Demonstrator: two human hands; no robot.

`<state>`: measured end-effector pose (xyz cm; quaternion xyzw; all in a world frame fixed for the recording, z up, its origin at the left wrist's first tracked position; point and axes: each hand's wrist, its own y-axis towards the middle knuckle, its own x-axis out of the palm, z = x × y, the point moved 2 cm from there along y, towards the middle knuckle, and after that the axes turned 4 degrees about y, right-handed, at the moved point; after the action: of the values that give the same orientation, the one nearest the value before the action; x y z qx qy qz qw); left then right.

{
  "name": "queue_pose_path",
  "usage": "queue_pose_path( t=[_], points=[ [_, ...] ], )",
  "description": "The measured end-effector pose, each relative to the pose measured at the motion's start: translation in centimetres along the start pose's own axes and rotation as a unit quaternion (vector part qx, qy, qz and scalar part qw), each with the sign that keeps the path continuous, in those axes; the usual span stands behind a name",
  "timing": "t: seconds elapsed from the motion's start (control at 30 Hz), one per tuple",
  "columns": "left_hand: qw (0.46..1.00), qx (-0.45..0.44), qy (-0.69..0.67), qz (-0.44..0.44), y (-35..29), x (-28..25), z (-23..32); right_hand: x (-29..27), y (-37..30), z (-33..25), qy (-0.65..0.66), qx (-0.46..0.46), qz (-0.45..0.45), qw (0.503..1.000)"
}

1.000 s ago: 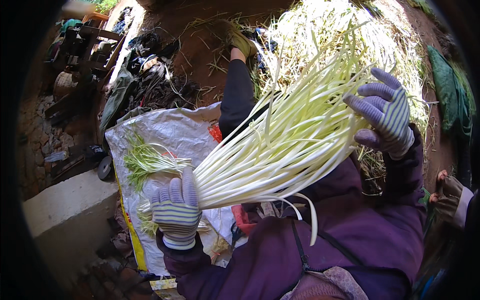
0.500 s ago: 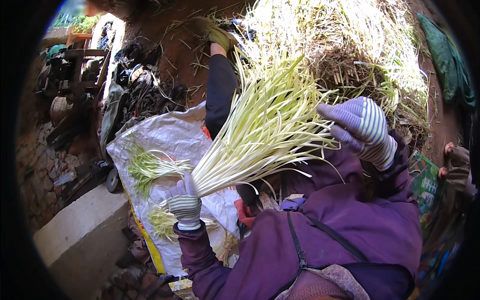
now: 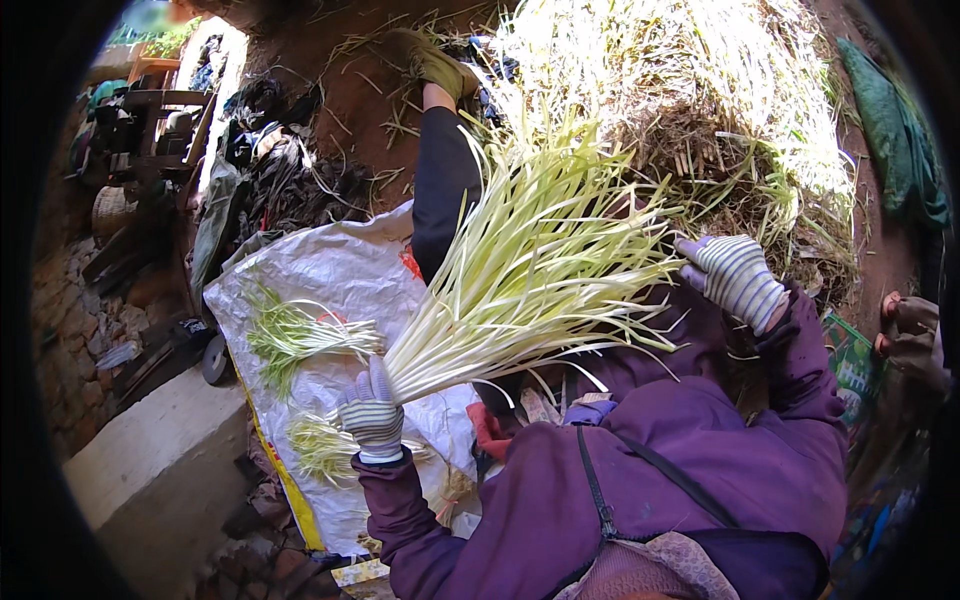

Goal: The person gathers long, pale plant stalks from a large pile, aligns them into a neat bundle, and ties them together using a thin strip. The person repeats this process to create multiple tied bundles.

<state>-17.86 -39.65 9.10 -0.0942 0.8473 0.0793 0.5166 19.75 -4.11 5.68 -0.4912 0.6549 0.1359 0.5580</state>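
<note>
A big fanned bunch of blanched chives (image 3: pixel 530 280), white at the base and yellow-green at the tips, stretches across my lap. My left hand (image 3: pixel 372 415), in a striped knit glove, is wrapped round its white base. My right hand (image 3: pixel 738 278), gloved alike, is at the leaf tips on the far right of the bunch. Its fingers are bent and close together; whether a leaf is pinched in them is hidden. Left of the bunch, on a white woven plastic sheet (image 3: pixel 375 260), lie a small greener bundle (image 3: pixel 300 335) and a paler one (image 3: pixel 325 450) by my left wrist.
A large sunlit heap of cut stalks (image 3: pixel 690 90) rises ahead to the right. My outstretched leg (image 3: pixel 443 180) lies beyond the sheet. Dark rags (image 3: pixel 290 165) and a concrete ledge (image 3: pixel 160 440) are at left. Green cloth (image 3: pixel 895 130) hangs at far right.
My right hand has moved down and a little right, and its fingers have come to the leaf tips. The left hand still grips the bunch, and the leaves have shifted slightly.
</note>
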Motion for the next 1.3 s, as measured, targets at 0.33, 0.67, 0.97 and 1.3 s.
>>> queue_pose_path(
  t=[0.33, 0.67, 0.97, 1.3],
  points=[
    [0.999, -0.015, 0.004, -0.028, 0.1, -0.7, 0.0, -10.1, 1.8, -4.3, 0.461, -0.128, 0.26, 0.839],
    [1.0, 0.01, -0.007, -0.001, 0.7, -0.9, 0.0, -1.8, 12.5, -10.8, 0.106, -0.371, 0.155, 0.909],
    [1.0, 0.004, -0.012, -0.015, -0.2, 0.2, 0.3, -2.1, 7.1, -8.5, -0.081, -0.267, 0.115, 0.953],
    [1.0, 0.009, -0.008, -0.02, 0.5, -0.4, -0.1, -0.4, 6.3, -6.5, -0.005, -0.209, 0.206, 0.956]
  ],
)
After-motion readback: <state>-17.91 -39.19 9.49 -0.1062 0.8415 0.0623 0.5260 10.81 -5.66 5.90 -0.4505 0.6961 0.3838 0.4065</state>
